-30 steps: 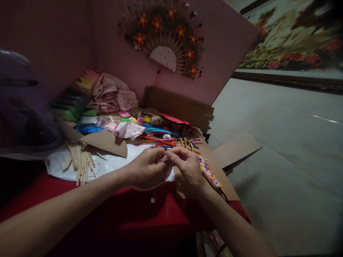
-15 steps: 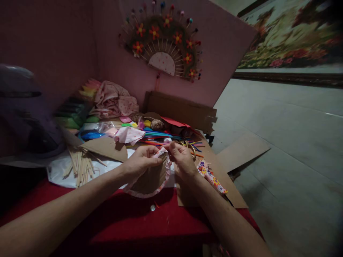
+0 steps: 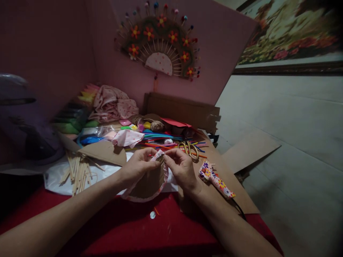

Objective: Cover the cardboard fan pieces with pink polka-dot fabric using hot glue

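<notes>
Between my hands is a half-round cardboard piece [image 3: 147, 184] with pink dotted fabric folded over its curved edge. My left hand [image 3: 139, 164] is closed on its upper corner, thumb on the near face and fingers behind. My right hand [image 3: 180, 167] pinches the fabric-covered edge at the same corner, its fingertips close to the left ones. Gold-handled scissors [image 3: 189, 150] lie just beyond my right hand. A glue gun in a flowery cover [image 3: 217, 180], with a black cord, rests to the right of my right wrist.
Wooden sticks [image 3: 79, 175] and a cardboard half-circle [image 3: 107, 152] lie at left. Coloured pipe cleaners [image 3: 163, 135], a fabric scrap [image 3: 128, 138] and twine [image 3: 157, 126] are behind. A decorated fan [image 3: 160, 46] hangs on the wall. Red cloth [image 3: 120, 228] covers the near table.
My right hand has come down slightly, its fingertips now pressed on the corner's fabric edge. The view has shifted a little, showing more of the scissors and glue gun.
</notes>
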